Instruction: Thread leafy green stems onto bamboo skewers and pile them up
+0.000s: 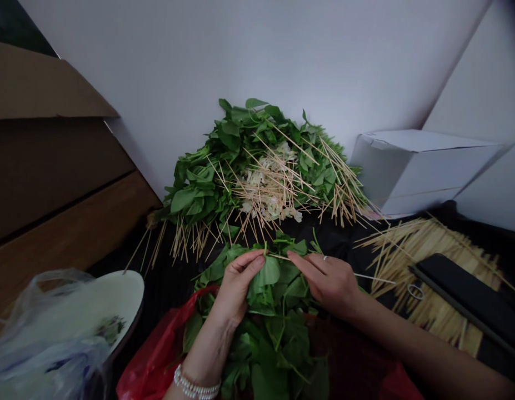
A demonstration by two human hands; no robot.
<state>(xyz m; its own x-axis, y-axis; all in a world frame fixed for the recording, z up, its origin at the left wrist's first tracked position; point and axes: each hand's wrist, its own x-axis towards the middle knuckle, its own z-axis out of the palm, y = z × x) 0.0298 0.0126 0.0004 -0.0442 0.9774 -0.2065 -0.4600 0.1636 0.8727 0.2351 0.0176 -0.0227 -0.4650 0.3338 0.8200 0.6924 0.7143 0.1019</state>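
My left hand (236, 286) pinches a folded green leaf (269, 272) above a heap of loose leaves (274, 344) lying in a red plastic bag (157, 355). My right hand (330, 280), with a ring on one finger, is closed on a thin bamboo skewer (368, 276) whose tip meets the leaf. The two hands nearly touch at the fingertips. A bead bracelet circles my left wrist.
A big pile of skewered greens (261, 172) lies against the white wall. Loose bamboo skewers (424, 250) spread at right beside a black flat object (469, 294) and a white box (415, 166). A white bowl (124, 294) and clear plastic bag (40, 339) sit at left, with wooden boards (57, 183) beyond them.
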